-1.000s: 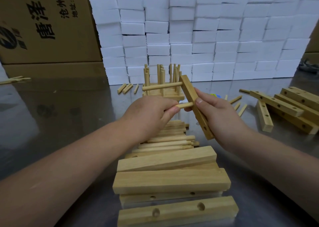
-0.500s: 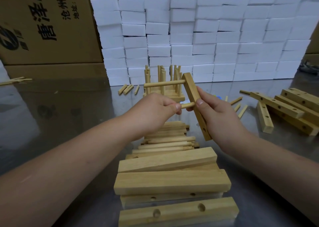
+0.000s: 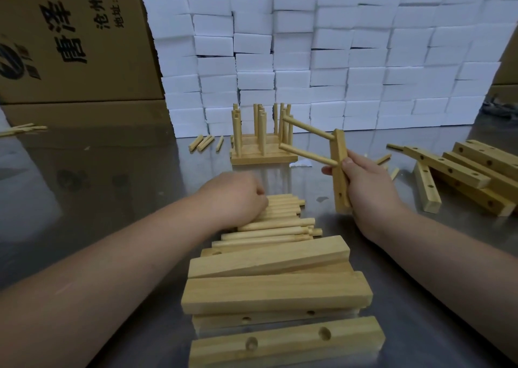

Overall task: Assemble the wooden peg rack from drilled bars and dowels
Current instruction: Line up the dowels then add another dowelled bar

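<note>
The right hand (image 3: 367,182) grips a drilled bar (image 3: 339,154), two dowels (image 3: 308,128) plugged into it, roughly upright in the air just right of the dowel pile (image 3: 280,222) on the worktop (image 3: 112,185), while the left hand (image 3: 232,196) lies on that pile, fingers curled, its grasp impossible to tell.

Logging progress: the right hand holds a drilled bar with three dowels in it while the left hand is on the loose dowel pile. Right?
Not three: the head view shows two dowels in the drilled bar. The right hand does hold it, and the left hand is on the loose dowel pile.
</note>
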A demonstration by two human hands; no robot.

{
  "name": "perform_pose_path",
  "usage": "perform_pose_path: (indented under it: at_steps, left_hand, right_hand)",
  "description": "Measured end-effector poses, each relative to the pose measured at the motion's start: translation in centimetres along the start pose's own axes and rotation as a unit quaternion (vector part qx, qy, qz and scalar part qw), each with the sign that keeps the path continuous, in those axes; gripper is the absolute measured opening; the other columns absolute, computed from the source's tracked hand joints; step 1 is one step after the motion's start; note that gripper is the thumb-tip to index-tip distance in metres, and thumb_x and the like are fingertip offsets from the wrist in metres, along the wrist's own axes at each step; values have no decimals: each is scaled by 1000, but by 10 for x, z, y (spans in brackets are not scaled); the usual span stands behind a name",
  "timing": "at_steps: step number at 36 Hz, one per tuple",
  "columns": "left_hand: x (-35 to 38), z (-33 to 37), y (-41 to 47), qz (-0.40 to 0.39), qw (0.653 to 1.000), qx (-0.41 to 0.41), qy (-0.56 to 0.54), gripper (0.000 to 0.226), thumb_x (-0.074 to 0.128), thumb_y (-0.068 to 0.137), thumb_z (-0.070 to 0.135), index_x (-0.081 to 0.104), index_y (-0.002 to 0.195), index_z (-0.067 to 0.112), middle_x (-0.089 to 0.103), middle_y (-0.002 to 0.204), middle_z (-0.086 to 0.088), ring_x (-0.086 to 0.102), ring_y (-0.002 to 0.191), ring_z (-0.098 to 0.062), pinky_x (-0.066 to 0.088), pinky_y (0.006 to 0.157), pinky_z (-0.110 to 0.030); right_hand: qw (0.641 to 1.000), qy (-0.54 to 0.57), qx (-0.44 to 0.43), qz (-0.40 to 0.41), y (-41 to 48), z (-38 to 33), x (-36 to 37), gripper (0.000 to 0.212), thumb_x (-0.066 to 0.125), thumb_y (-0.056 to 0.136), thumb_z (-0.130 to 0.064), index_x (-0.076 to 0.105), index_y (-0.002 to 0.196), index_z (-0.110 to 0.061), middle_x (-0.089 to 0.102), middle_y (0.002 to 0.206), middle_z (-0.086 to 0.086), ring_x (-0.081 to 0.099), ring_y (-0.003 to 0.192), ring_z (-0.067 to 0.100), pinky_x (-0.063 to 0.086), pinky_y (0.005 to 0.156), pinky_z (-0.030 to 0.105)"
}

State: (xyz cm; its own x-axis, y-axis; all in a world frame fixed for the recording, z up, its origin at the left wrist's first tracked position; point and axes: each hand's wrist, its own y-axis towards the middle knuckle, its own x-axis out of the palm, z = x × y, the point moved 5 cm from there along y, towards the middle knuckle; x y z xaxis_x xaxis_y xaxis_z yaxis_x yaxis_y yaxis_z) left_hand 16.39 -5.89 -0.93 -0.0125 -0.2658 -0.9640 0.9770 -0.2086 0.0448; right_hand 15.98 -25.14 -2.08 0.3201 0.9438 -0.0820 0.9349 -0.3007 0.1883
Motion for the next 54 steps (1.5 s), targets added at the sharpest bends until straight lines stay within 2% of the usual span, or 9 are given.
perform_pose_path:
  at_steps: [4, 8, 14, 19, 26, 35, 42, 50, 54]
  left_hand:
    - [2, -2, 0, -26, 1000, 4, 5, 25, 43, 94, 30, 67, 98, 22, 64, 92, 2, 58, 84, -16, 44, 64, -27]
    - [2, -8, 4, -24, 999, -18, 14, 36, 45, 94, 32, 54, 128, 22, 58, 123, 0, 54, 107, -19, 43, 81, -28]
    - [2, -12, 5, -17, 1000, -18, -2, 24, 47, 93, 27, 63, 111, 24, 57, 99, 7, 53, 88, -12, 42, 72, -25]
    - [2, -20, 9, -17, 999, -30, -22, 5, 50, 93, 29, 55, 93, 27, 55, 88, 9, 50, 78, -6, 37, 59, -20]
    - [-6, -13, 7, 12, 1000, -4, 0, 8, 50, 93, 33, 51, 87, 28, 55, 86, 8, 50, 73, -7, 34, 54, -22]
    - [-28, 29, -15, 51, 992, 103, -59, 11, 50, 92, 40, 56, 83, 40, 52, 70, 20, 48, 58, 6, 29, 46, -13]
    - [-27, 40, -23, 66, 985, 118, -106, 11, 49, 93, 37, 57, 87, 39, 46, 64, 18, 43, 56, 4, 26, 50, -16]
    - [-28, 45, -27, 61, 985, 120, -104, 23, 47, 94, 28, 64, 106, 35, 51, 67, 18, 46, 58, 15, 28, 49, -13]
    - [-28, 50, -30, 50, 984, 140, -97, 22, 48, 93, 28, 65, 105, 35, 58, 72, 12, 50, 62, 0, 35, 54, -20]
  right_hand:
    - [1000, 4, -3, -13, -1, 0, 1, 31, 35, 100, -22, 63, 113, -21, 69, 87, -6, 52, 78, 5, 41, 48, 12]
    - [1000, 24, -2, -20, -2, -1, 1, 30, 37, 98, -17, 66, 100, -25, 69, 84, -4, 53, 78, 7, 38, 40, 7]
    - [999, 6, -3, -51, -4, -1, 9, 34, 37, 98, -19, 66, 82, -28, 69, 93, -2, 57, 95, 21, 49, 84, 41]
    - [997, 5, -8, -71, -8, 1, 14, 28, 38, 99, -24, 63, 111, -30, 68, 94, -6, 57, 98, 15, 42, 100, 48]
    - [998, 14, 4, -63, -8, -1, 14, 34, 38, 99, -25, 66, 80, -31, 68, 95, -4, 56, 99, 20, 43, 99, 48]
    - [996, 72, 20, -55, 0, 1, 11, 33, 35, 100, -21, 65, 89, -24, 67, 84, -6, 51, 80, 10, 37, 75, 27]
    - [993, 100, 10, -62, -2, -3, 14, 34, 36, 100, -24, 62, 84, -39, 72, 74, -7, 62, 96, 14, 43, 84, 36]
    - [996, 84, 3, -37, -1, -4, 10, 35, 35, 98, -24, 63, 82, -36, 68, 67, -9, 54, 87, 18, 40, 75, 37]
    - [996, 86, 8, -19, -2, -6, 7, 34, 34, 99, -24, 61, 83, -36, 68, 72, -7, 56, 88, 18, 42, 62, 31]
